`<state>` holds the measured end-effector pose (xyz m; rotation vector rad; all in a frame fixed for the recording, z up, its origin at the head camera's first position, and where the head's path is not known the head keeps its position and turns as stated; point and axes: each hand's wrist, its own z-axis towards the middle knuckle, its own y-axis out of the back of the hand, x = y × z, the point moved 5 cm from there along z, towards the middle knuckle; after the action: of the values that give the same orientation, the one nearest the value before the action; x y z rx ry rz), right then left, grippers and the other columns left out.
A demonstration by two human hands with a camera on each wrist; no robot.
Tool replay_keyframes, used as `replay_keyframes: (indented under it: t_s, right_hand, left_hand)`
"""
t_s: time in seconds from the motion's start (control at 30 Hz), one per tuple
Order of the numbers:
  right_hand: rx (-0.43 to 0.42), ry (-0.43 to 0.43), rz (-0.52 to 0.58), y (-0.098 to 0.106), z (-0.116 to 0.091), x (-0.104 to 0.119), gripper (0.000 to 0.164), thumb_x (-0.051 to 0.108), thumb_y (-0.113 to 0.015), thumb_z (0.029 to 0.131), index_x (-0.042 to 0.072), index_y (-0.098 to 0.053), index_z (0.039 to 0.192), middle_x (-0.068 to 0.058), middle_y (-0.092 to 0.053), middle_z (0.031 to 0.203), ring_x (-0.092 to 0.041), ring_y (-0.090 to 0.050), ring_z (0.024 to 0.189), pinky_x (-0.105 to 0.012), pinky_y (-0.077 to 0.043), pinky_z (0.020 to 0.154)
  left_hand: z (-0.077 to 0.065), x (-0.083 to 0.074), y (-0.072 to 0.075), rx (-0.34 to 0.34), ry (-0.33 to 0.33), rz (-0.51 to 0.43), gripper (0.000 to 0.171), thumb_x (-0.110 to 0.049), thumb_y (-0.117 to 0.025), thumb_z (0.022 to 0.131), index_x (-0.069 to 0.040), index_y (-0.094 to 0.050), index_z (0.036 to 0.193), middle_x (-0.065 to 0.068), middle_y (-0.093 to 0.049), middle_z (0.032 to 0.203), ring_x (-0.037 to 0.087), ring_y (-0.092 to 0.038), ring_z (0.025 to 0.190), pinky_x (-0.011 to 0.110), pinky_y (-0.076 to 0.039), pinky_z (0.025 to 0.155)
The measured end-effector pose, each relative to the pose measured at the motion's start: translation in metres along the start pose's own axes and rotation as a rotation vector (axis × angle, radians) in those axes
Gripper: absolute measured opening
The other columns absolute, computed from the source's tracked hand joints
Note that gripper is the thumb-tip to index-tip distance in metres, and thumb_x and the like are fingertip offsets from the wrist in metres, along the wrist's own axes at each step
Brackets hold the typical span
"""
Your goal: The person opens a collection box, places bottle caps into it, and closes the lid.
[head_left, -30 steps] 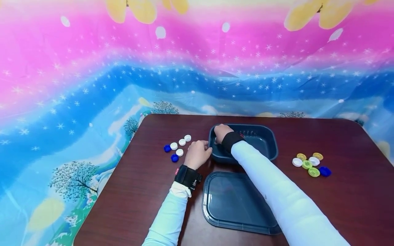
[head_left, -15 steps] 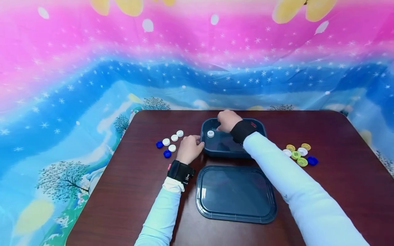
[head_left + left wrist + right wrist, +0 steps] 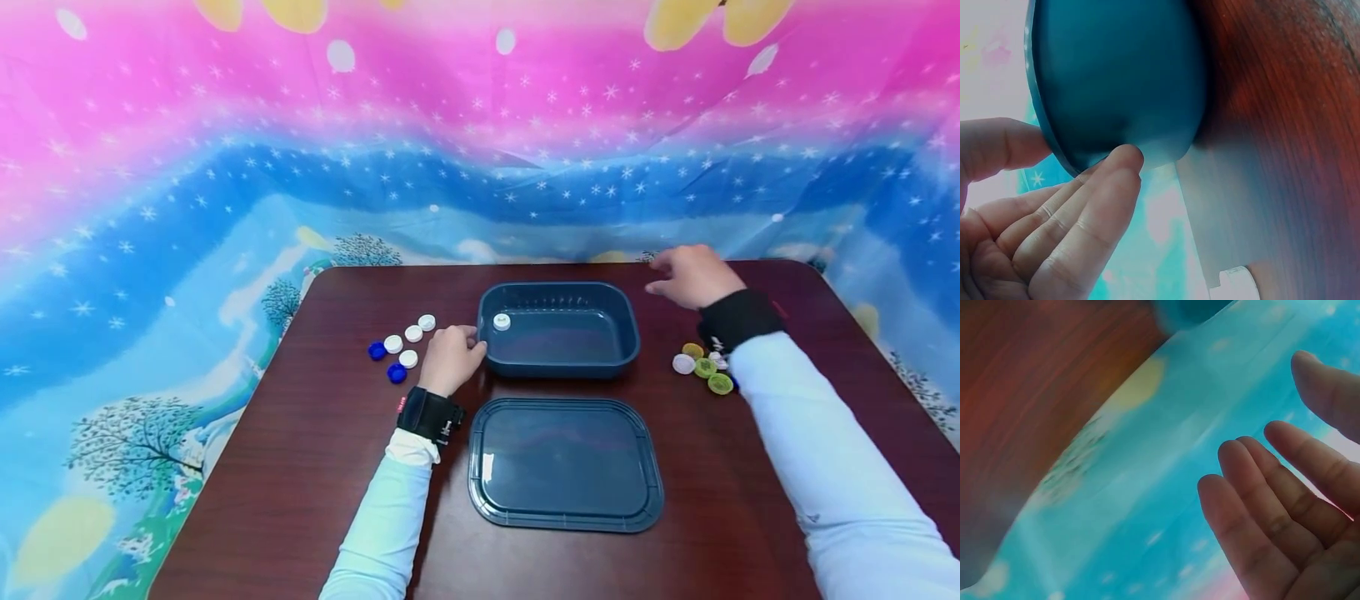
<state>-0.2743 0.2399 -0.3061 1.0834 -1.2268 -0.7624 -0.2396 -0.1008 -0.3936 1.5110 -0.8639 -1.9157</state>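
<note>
My left hand [image 3: 452, 358] rests beside the dark blue-grey plastic container [image 3: 558, 367]. In the left wrist view its thumb touches the rim, and its fairly straight fingers [image 3: 1094, 219] lie against the outer wall. One white bottle cap [image 3: 502, 322] lies inside the container, near its left end. My right hand [image 3: 693, 275] hovers above the table to the container's right, fingers extended and nothing held. Below that hand lies a cluster of caps, among them a yellow cap [image 3: 692, 351], a clear white cap [image 3: 683, 363] and a green cap [image 3: 720, 383]. The right wrist partly covers this cluster.
The container's flat lid [image 3: 566, 467] lies on the brown table [image 3: 315, 467] in front of the container. Left of my left hand are several white caps [image 3: 408, 359] and two blue caps [image 3: 397, 372]. A patterned cloth [image 3: 450, 167] hangs behind the table.
My right hand has left the container's inside and moved right, over toward the right-hand caps. The white cap now lies released in the container. My left hand stays at the container's left side.
</note>
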Motion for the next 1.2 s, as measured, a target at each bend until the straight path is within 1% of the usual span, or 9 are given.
replay_keyframes:
  t_s: [0.1,0.2,0.33,0.47,0.67,0.8,0.9,1.07,1.2]
  right_hand:
    - [0.008,-0.044,0.001,0.002,-0.016,-0.033,0.046,0.018,-0.064,0.093,-0.011,-0.055,0.127,-0.035,-0.055,0.122,-0.049,-0.054,0.106,-0.059,-0.043,0.085]
    - [0.015,-0.082,0.01,-0.003,-0.03,-0.061,0.046,0.017,-0.063,0.093,-0.013,-0.053,0.128,-0.037,-0.053,0.123,-0.051,-0.052,0.108,-0.061,-0.042,0.086]
    - [0.026,-0.112,0.023,-0.017,-0.045,-0.091,0.045,0.013,-0.063,0.093,-0.014,-0.052,0.128,-0.038,-0.052,0.121,-0.052,-0.05,0.108,-0.063,-0.042,0.086]
    - [0.041,-0.125,0.033,-0.033,-0.054,-0.113,0.044,0.007,-0.063,0.092,-0.013,-0.051,0.129,-0.038,-0.051,0.12,-0.053,-0.048,0.108,-0.063,-0.041,0.087]
    - [0.092,-0.139,0.045,-0.05,-0.061,-0.131,0.047,-0.002,-0.064,0.088,-0.011,-0.05,0.132,-0.04,-0.043,0.13,-0.057,-0.038,0.119,-0.067,-0.036,0.093]
    - [0.114,-0.144,0.065,-0.059,-0.062,-0.139,0.049,-0.006,-0.065,0.085,-0.01,-0.051,0.132,-0.041,-0.042,0.131,-0.058,-0.034,0.121,-0.068,-0.034,0.095]
    - [0.134,-0.15,0.078,-0.065,-0.064,-0.144,0.049,-0.006,-0.065,0.085,-0.01,-0.052,0.132,-0.042,-0.042,0.131,-0.059,-0.033,0.121,-0.067,-0.036,0.093]
    - [0.147,-0.127,0.064,-0.071,-0.064,-0.148,0.046,-0.003,-0.066,0.085,-0.009,-0.055,0.13,-0.041,-0.046,0.127,-0.058,-0.039,0.116,-0.065,-0.042,0.089]
    - [0.146,-0.125,0.044,-0.073,-0.063,-0.15,0.042,-0.003,-0.066,0.086,-0.008,-0.058,0.127,-0.039,-0.048,0.126,-0.058,-0.039,0.117,-0.066,-0.04,0.09]
  left_hand:
    - [0.0,0.002,0.002,-0.002,-0.005,0.006,0.028,-0.014,-0.067,0.091,0.002,-0.071,0.113,0.01,-0.07,0.083,0.02,-0.066,0.073,0.034,-0.055,0.07]
    - [-0.001,0.004,0.003,-0.006,-0.008,0.008,0.027,-0.014,-0.066,0.091,0.002,-0.072,0.112,0.007,-0.068,0.075,0.019,-0.063,0.067,0.033,-0.053,0.065]
    - [-0.002,0.007,0.005,-0.01,0.002,0.012,0.029,-0.015,-0.067,0.091,0.002,-0.07,0.114,0.008,-0.07,0.078,0.019,-0.064,0.069,0.033,-0.055,0.067]
    - [-0.002,0.009,0.007,-0.016,-0.001,0.014,0.029,-0.014,-0.067,0.091,0.003,-0.07,0.114,0.009,-0.071,0.082,0.019,-0.065,0.071,0.034,-0.055,0.069]
    - [0.0,0.006,0.009,-0.027,-0.017,0.001,0.028,-0.013,-0.066,0.091,0.004,-0.071,0.113,0.008,-0.069,0.077,0.019,-0.063,0.066,0.034,-0.053,0.064]
    - [-0.001,0.006,0.007,-0.023,-0.007,0.003,0.029,-0.014,-0.067,0.091,0.003,-0.07,0.114,0.008,-0.069,0.078,0.019,-0.063,0.068,0.033,-0.054,0.066]
    - [-0.001,0.005,0.005,-0.015,-0.003,0.002,0.03,-0.014,-0.067,0.091,0.003,-0.07,0.115,0.01,-0.07,0.08,0.02,-0.065,0.07,0.035,-0.055,0.069]
    - [0.0,0.002,0.002,-0.006,-0.006,0.005,0.032,-0.015,-0.067,0.091,0.003,-0.069,0.117,0.01,-0.071,0.085,0.02,-0.066,0.073,0.037,-0.055,0.074]
    - [0.0,0.0,0.0,-0.003,-0.01,0.007,0.032,-0.015,-0.067,0.091,0.004,-0.069,0.117,0.009,-0.071,0.082,0.02,-0.066,0.07,0.036,-0.055,0.072]
